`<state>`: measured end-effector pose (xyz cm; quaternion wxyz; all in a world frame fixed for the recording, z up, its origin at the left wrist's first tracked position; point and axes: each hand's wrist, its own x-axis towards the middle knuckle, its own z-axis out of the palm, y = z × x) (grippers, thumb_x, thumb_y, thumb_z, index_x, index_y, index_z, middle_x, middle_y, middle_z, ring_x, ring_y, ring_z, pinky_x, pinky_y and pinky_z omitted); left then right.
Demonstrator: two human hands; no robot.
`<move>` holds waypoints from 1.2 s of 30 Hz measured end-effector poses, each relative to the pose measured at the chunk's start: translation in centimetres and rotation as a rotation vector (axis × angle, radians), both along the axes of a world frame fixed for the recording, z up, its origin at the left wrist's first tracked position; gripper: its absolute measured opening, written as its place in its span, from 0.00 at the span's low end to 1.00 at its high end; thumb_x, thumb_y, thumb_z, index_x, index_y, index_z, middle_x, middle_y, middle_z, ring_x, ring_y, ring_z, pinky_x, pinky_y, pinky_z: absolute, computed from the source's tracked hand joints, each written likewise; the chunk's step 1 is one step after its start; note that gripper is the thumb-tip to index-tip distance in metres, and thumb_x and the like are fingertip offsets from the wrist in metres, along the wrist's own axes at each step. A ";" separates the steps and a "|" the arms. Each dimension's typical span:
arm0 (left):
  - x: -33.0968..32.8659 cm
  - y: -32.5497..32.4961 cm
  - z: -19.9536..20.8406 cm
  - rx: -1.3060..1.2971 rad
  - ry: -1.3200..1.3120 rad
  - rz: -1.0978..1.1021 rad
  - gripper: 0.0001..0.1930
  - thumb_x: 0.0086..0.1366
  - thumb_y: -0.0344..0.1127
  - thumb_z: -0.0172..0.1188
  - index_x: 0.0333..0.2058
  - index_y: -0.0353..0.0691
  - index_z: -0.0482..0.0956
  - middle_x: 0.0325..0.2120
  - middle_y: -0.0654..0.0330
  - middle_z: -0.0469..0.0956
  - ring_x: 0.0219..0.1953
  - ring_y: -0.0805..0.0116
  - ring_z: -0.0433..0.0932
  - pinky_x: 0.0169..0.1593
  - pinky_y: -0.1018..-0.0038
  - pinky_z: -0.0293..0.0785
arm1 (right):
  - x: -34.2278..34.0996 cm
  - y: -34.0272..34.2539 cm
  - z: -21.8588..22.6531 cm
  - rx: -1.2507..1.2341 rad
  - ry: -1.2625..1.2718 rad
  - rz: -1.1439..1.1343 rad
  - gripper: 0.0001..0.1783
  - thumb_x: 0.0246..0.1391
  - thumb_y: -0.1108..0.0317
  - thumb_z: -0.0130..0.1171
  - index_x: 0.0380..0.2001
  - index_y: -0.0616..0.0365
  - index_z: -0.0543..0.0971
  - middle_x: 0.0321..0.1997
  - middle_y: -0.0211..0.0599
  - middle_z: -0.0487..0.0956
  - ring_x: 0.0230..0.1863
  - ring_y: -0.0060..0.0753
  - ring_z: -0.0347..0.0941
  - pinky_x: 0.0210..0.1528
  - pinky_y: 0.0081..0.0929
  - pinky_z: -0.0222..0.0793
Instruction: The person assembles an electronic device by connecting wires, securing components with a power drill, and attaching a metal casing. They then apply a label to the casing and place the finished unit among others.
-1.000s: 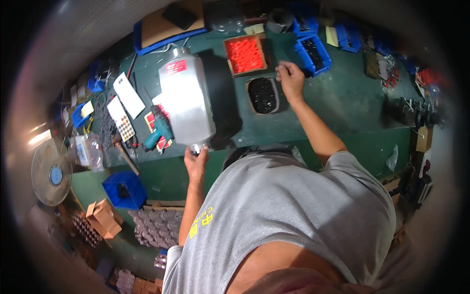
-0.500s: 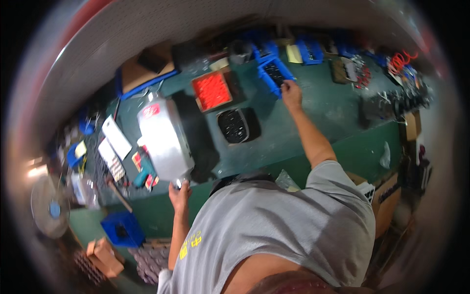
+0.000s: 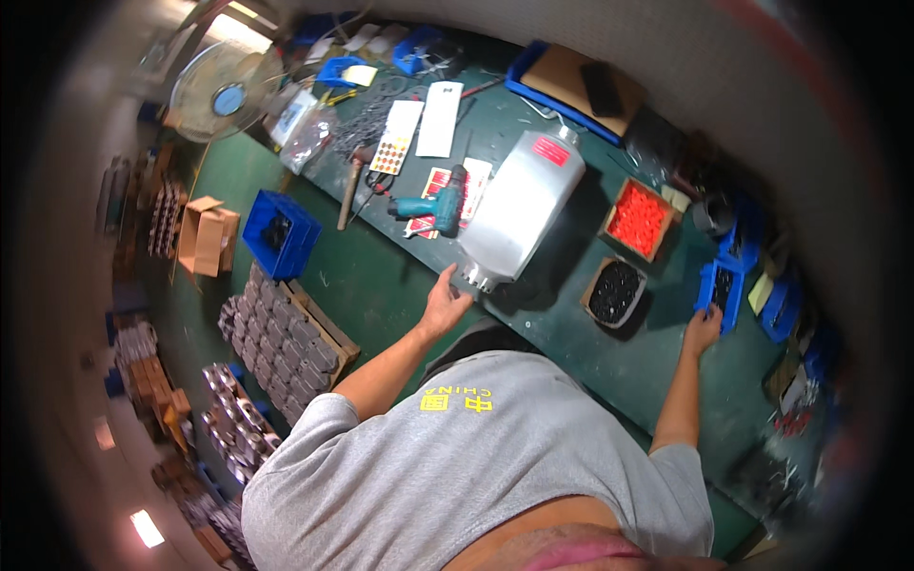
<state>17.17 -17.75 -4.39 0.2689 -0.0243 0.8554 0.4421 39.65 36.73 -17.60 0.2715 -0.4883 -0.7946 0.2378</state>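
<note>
A silver metal housing (image 3: 524, 205) with a red label and a bolted neck lies slanted across the green workbench. My left hand (image 3: 446, 305) is at its near neck, thumb and fingers curled about the flange. To the right, my right hand (image 3: 703, 329) reaches the near end of a blue bin (image 3: 729, 311) that holds small dark parts. Its fingers are drawn together at the bin's edge; whatever may be between them is hidden. Between the housing and that bin stand an open tub of black parts (image 3: 615, 291) and a box of red parts (image 3: 638, 221).
Left of the housing lie a teal cordless drill (image 3: 436, 206), a hammer (image 3: 350, 190) and white sheets (image 3: 440, 119). A blue tray with cardboard (image 3: 571, 81) sits at the back. Beyond the bench's left edge are a fan (image 3: 227, 98), a blue crate (image 3: 281, 233) and stacked grey castings (image 3: 286, 333).
The whole view has swung toward the left, bringing more floor and stacked goods into sight. My left hand stays at the housing's neck, and my right hand stays at the blue bin.
</note>
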 end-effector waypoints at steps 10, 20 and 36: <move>-9.4 -6.5 -1.9 -0.346 0.563 -0.325 0.35 0.55 0.28 0.63 0.64 0.37 0.66 0.55 0.46 0.72 0.57 0.45 0.70 0.59 0.56 0.70 | 0.4 -1.0 0.6 0.260 -0.152 -0.054 0.17 0.52 0.71 0.61 0.46 0.64 0.81 0.47 0.54 0.83 0.47 0.55 0.80 0.52 0.42 0.75; -22.7 -7.4 -6.8 -0.452 0.653 -0.663 0.38 0.58 0.29 0.66 0.67 0.42 0.62 0.55 0.47 0.71 0.61 0.47 0.69 0.66 0.47 0.59 | -1.6 -20.4 5.9 0.013 0.075 -0.193 0.18 0.53 0.75 0.57 0.48 0.64 0.82 0.46 0.48 0.84 0.46 0.43 0.81 0.49 0.34 0.75; -28.0 -4.7 -7.6 -0.404 0.558 -0.927 0.41 0.51 0.33 0.72 0.65 0.44 0.64 0.49 0.48 0.77 0.54 0.45 0.76 0.55 0.51 0.69 | -2.5 -38.0 6.8 -0.200 0.109 -0.308 0.13 0.54 0.77 0.58 0.43 0.65 0.83 0.40 0.44 0.85 0.43 0.37 0.83 0.48 0.31 0.77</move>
